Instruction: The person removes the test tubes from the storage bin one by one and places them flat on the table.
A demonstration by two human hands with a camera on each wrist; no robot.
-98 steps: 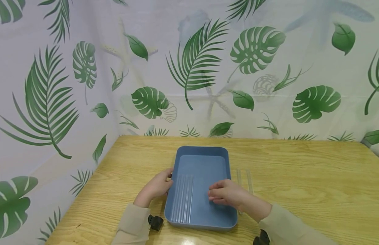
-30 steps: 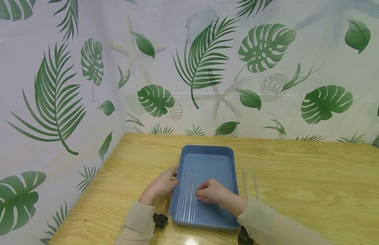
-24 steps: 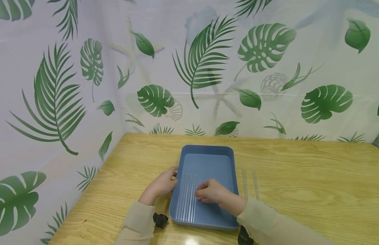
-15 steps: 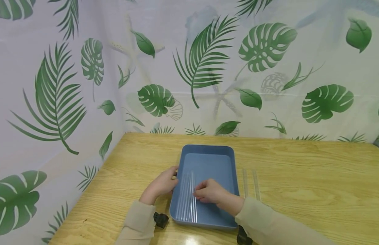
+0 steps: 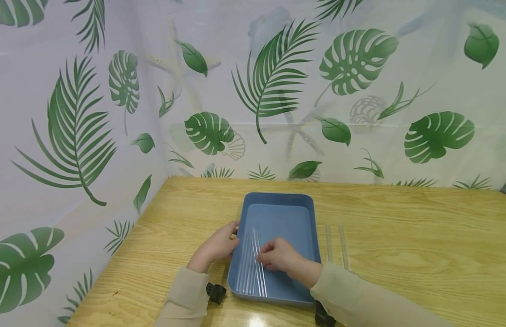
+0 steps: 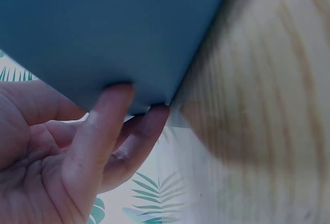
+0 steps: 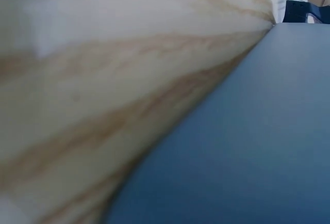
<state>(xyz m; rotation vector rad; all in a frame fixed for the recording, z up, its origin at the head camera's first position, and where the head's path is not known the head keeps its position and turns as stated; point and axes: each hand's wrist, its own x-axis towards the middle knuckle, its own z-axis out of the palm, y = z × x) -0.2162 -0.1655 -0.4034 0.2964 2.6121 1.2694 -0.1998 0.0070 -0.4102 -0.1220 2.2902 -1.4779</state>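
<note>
Right grip point(image 5: 280, 255) pinches clear tube point(image 5: 261, 282); left grip point(image 5: 216, 245), relaxed, touches tray point(image 5: 280, 219) at nine o'clock. We flag: loose pinch risks rolling.

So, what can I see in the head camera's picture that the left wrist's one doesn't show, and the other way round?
Only the head view shows the right hand pinching clear sticks inside the blue tray, and two more sticks lying on the table to the tray's right.

Only the left wrist view shows the palm side of the left hand close up, its fingertips against the tray's outer wall.

Both show the left hand, the tray, the wood-grained table and the leaf-print backdrop.
</note>
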